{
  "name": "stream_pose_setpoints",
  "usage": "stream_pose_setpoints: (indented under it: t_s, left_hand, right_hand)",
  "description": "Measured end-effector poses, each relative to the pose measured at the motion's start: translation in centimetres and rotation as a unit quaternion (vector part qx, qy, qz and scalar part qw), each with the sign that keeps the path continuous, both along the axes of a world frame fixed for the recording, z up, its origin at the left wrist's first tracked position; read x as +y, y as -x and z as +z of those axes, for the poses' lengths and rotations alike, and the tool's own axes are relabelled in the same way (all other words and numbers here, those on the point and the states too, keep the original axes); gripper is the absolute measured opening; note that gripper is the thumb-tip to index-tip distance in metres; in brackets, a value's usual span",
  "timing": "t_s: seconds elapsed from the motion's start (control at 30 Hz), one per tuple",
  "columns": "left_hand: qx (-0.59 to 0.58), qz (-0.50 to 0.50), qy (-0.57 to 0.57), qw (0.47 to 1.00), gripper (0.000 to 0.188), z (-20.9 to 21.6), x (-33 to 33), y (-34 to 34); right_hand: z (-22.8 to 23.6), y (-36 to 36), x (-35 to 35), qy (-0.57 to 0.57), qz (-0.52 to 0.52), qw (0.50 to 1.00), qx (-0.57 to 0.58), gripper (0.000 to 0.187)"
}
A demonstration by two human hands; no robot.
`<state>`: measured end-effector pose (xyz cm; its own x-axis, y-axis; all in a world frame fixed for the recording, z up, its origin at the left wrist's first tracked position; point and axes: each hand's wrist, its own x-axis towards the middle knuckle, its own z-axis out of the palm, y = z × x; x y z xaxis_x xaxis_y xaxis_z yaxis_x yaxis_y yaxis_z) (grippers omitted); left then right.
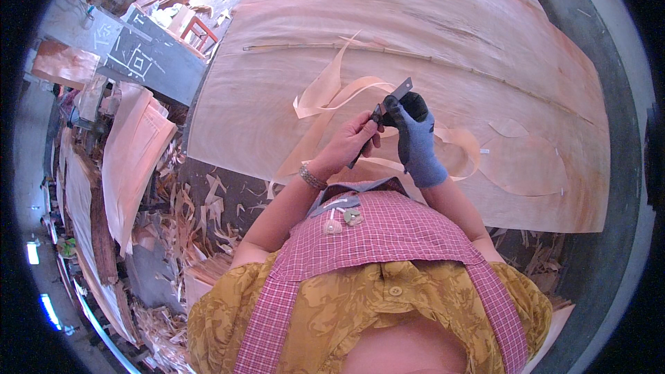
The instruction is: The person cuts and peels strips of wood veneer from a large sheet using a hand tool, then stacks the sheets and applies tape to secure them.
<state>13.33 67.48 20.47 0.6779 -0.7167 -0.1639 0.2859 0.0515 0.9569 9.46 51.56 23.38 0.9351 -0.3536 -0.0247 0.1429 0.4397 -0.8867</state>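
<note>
Both my hands meet over the sheets, in front of my chest. My bare left hand (pixel 355 140), with a bracelet at the wrist, is closed on the dark handle of what looks like a utility knife. A flat grey blade (pixel 403 86) with a small hole near its end slants up to the right. My right hand (pixel 417 140), in a blue glove with black fingertips, grips at the blade's lower part; its fingers partly hide the join with the handle. Curled veneer strips (pixel 350 93) lie just beyond and around my hands on a broad stack of thin wood veneer (pixel 291 83).
A thin bamboo-like stick (pixel 429 59) lies across the veneer. Cut pieces (pixel 530 166) rest at the right. On the left are a grey board with chalk marks (pixel 149 55), stacked veneer sheets (pixel 131 159) and scattered scraps (pixel 187 215). A grey ledge (pixel 616 131) runs along the right.
</note>
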Motion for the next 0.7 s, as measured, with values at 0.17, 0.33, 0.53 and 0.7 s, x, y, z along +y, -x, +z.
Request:
stream_pose_setpoints:
  t_s: [0.17, 0.33, 0.53, 0.7]
  left_hand:
    - [0.009, -0.001, 0.007, 1.000, 0.027, 0.2, 0.1, 0.0]
    - [-0.007, 0.009, -0.011, 1.000, 0.027, 0.2, -0.1, 0.0]
    - [-0.021, 0.018, -0.038, 0.999, 0.025, 0.5, -0.3, 0.0]
    - [-0.019, 0.013, -0.051, 0.998, 0.021, 1.6, -0.3, 0.2]
  right_hand:
    - [-0.4, -0.1, -0.1, -0.012, 0.002, 1.000, 0.003, 0.015]
    - [-1.0, -0.3, -0.1, 0.016, -0.014, 1.000, 0.009, 0.014]
    - [-0.9, -0.2, -0.1, 0.029, -0.002, 1.000, 0.005, 0.015]
    - [-1.5, -0.5, -2.2, -0.044, 0.111, 0.990, 0.073, 0.022]
